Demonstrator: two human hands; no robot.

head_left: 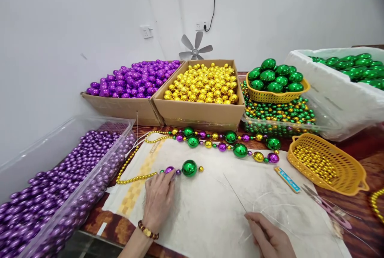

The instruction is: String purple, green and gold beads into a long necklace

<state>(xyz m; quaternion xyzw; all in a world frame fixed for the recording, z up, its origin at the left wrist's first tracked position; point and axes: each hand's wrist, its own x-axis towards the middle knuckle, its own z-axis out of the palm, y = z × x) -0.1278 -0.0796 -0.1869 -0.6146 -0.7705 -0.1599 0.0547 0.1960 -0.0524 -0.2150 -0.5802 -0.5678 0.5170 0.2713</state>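
Two bead boxes [168, 98] — white cloth [210, 210], white wall [60, 30].

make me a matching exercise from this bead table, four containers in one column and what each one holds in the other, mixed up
Containers:
1. left cardboard box
2. right cardboard box
3. far yellow basket
4. near yellow basket

Contents:
A. small gold beads
B. purple balls
C. big green balls
D. gold balls

Pairs: 1-B, 2-D, 3-C, 4-A
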